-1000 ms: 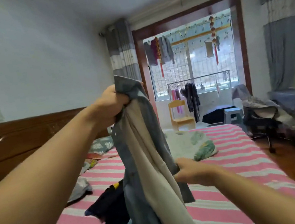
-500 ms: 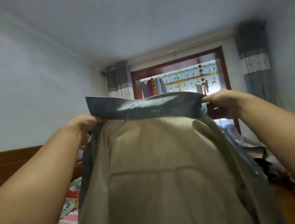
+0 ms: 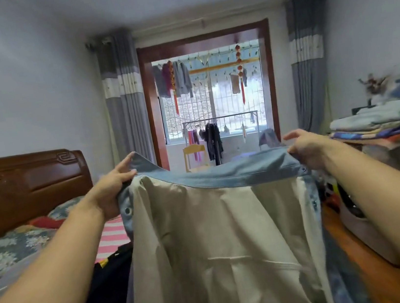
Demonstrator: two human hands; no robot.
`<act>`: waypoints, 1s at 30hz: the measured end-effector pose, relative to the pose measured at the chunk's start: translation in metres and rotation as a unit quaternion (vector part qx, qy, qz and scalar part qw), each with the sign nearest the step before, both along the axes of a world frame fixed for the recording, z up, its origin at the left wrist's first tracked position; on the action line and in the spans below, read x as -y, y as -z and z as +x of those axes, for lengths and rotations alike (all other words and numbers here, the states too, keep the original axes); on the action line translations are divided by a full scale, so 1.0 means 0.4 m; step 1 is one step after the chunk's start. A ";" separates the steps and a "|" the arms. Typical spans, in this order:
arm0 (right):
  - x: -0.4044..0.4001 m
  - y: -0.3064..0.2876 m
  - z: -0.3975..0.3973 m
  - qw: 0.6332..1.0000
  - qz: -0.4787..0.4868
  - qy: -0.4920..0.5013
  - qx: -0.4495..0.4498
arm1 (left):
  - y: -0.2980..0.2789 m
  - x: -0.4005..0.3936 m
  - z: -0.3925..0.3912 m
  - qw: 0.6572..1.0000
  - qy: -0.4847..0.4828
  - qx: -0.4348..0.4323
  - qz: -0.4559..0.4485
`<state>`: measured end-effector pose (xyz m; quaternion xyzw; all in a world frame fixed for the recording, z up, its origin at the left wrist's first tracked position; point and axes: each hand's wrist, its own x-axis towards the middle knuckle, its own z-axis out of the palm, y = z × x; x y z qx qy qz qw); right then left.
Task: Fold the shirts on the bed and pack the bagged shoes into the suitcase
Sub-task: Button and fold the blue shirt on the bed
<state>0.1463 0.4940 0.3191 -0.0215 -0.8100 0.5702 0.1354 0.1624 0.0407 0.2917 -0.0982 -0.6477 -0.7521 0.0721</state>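
Observation:
I hold a shirt [image 3: 221, 238] spread wide in front of me, with a beige body and a light blue denim collar and edges. My left hand [image 3: 114, 186] grips its left collar corner. My right hand [image 3: 306, 148] grips the right collar corner. The shirt hangs down over the bed [image 3: 111, 238], which has a pink and white striped sheet. A black garment [image 3: 105, 293] lies on the bed at lower left, partly hidden by the shirt and my left arm. No suitcase or bagged shoes are in sight.
A wooden headboard [image 3: 24, 186] and floral pillows [image 3: 9, 250] are at left. Stacked folded textiles [image 3: 382, 123] sit on furniture at right. A balcony doorway [image 3: 212, 103] with a drying rack and a yellow chair [image 3: 194, 157] lies straight ahead. Wooden floor shows at right.
The bunched shirt is now spread out by its collar between both hands. My right hand rose from the shirt's side to the right collar corner. The view tilted up, then lowered.

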 end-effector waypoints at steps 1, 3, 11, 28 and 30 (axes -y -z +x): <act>0.001 0.017 -0.003 0.999 0.046 0.017 -0.019 | 0.008 -0.007 -0.003 1.000 0.014 0.008 0.006; 0.005 0.047 0.001 0.988 0.148 0.041 -0.032 | 0.012 -0.015 0.000 0.999 0.037 0.016 0.006; 0.045 0.213 0.033 0.903 0.403 -0.146 0.029 | 0.027 -0.082 0.022 0.938 -0.044 0.084 -0.333; 0.007 0.030 0.049 0.978 0.045 -0.012 0.202 | -0.028 -0.347 0.026 0.941 -0.036 0.168 -0.293; 0.014 -0.041 0.051 0.962 -0.202 -0.076 0.165 | -0.077 -0.410 0.046 0.982 0.020 0.134 -0.133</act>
